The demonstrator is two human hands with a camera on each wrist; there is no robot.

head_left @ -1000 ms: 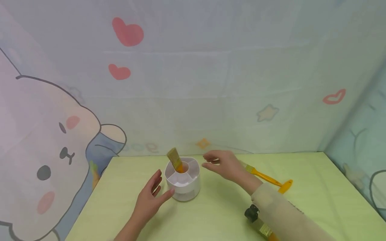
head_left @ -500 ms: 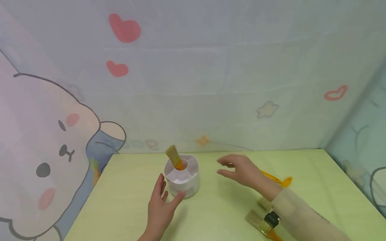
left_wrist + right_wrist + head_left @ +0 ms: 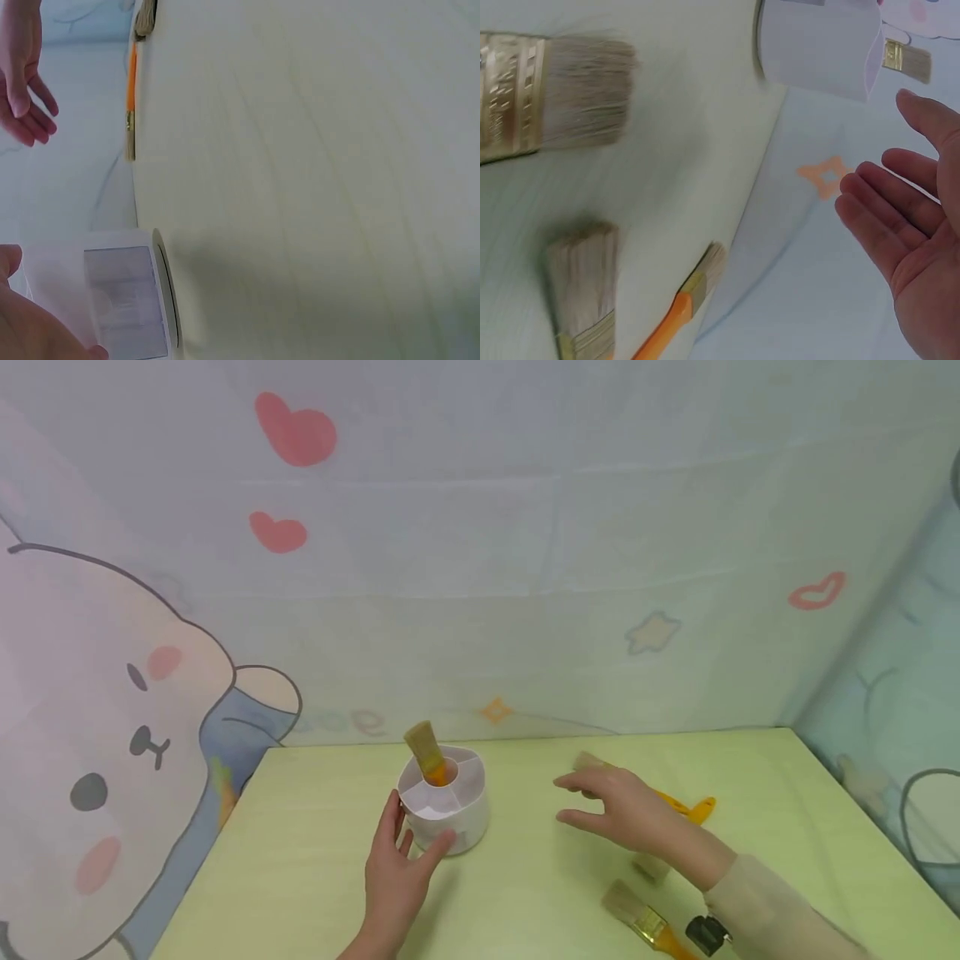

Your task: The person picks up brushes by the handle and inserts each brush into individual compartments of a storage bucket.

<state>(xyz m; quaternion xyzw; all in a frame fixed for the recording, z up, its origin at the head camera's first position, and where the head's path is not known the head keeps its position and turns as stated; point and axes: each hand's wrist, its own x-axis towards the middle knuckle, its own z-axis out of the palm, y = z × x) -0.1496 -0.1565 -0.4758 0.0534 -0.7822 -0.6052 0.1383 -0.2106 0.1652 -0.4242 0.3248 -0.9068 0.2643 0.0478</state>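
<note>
A white round divided organizer (image 3: 459, 822) stands on the table, with a paintbrush (image 3: 425, 750) leaning bristles-up in its central compartment. My left hand (image 3: 397, 881) is at the organizer's left and front sides, its fingers fairly straight and the thumb before the wall. In the left wrist view the thumb overlaps the organizer's wall (image 3: 56, 274); firm contact cannot be made out. My right hand (image 3: 626, 810) hovers over the table to the right of the organizer, holding nothing, with fingers loosely extended. The right wrist view shows its palm (image 3: 930, 292).
Three paintbrushes lie at the right: a front one (image 3: 637, 914), a middle one (image 3: 651, 866) partly under the forearm, and a far one (image 3: 588, 762) partly behind the right hand. The yellow-green table (image 3: 300, 860) meets a printed cloth backdrop (image 3: 450, 568).
My right hand has moved right, away from the organizer towards the lying brushes. My left hand has come closer around the organizer. The paintbrush in the organizer stays put; the head view shifts slightly.
</note>
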